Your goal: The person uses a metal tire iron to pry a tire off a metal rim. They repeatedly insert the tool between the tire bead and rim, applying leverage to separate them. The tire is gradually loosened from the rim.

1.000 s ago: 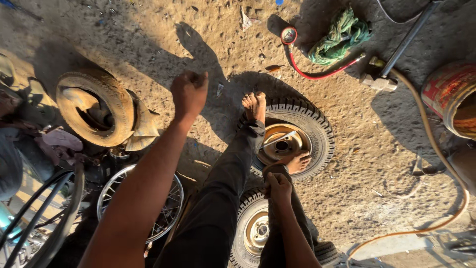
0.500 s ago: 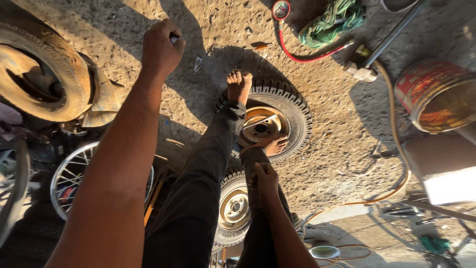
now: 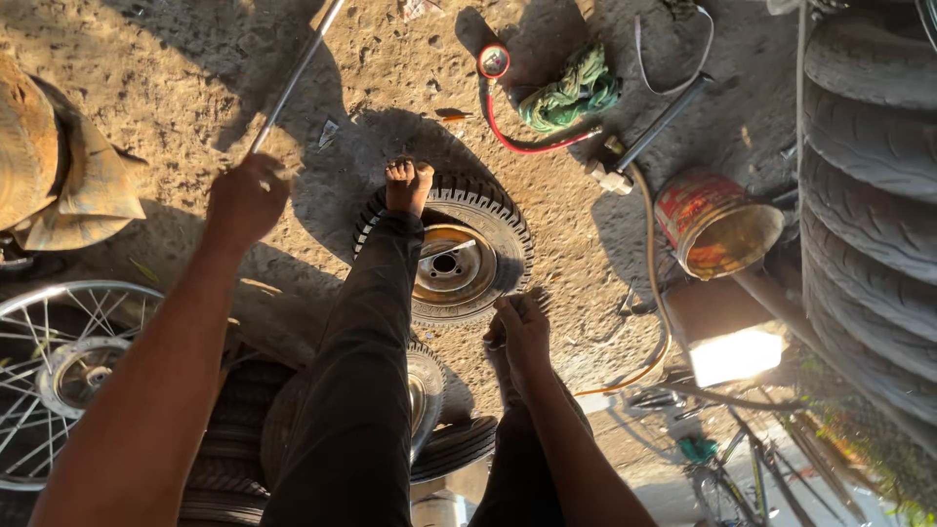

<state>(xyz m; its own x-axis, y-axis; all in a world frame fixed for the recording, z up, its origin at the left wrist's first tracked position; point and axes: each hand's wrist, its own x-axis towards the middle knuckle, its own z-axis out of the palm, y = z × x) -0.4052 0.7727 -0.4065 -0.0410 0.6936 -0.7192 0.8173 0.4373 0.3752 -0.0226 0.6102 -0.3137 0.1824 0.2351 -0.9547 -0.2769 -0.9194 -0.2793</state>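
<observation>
While a spoked silver bicycle wheel (image 3: 59,376) lies at far left, below & left of the left hand (image 3: 244,200), that hand is closed round a long thin metal rod (image 3: 293,78), which runs up & to the right from the fist to the top edge. Further left of the hand sits a worn tan tyre w/ torn rubber (image 3: 49,166). Just right of the hand, a bare foot (image 3: 408,185) in dark trousers presses on the rim of a small black treaded tyre on a metal hub (image 3: 459,254), lying flat on the dirt. Right hand (image 3: 524,332) rests low beside that tyre's near-right edge, fingers curled, touching the leg under it; can't tell if it grips anything. Below it, another small wheel w/ silver hub (image 3: 427,390). Up & away from the right hand: red hose w/ round gauge (image 3: 493,68), bundle of green rope (image 3: 571,93), dark pump handle (image 3: 664,122). Further right, a rusty red metal bucket (image 3: 717,224) lies tipped, & a stack of large black tyres (image 3: 869,195) fills the right edge.
</observation>
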